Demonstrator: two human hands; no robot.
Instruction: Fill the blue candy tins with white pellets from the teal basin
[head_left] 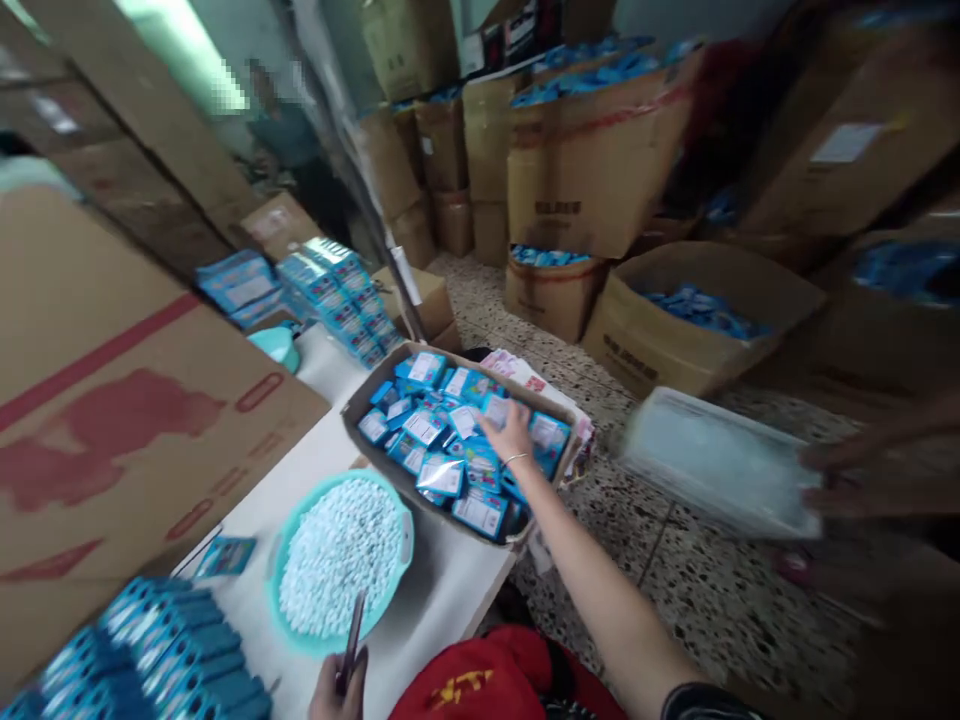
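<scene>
My right hand, with a thin bracelet at the wrist, reaches into a shallow cardboard box of small blue packets. Its fingers are spread and touch a blue packet with a white label; I see no firm grip. My left hand, at the bottom edge, is closed around a thin dark metal tool. The tool points up over the near rim of a turquoise basin filled with small white pellets. The tool's exact kind is unclear.
Stacked blue packs stand at the lower left beside a large carton. More packs are stacked behind. At right, another person's blurred hands hold a translucent tray. Large cartons of blue packets crowd the floor.
</scene>
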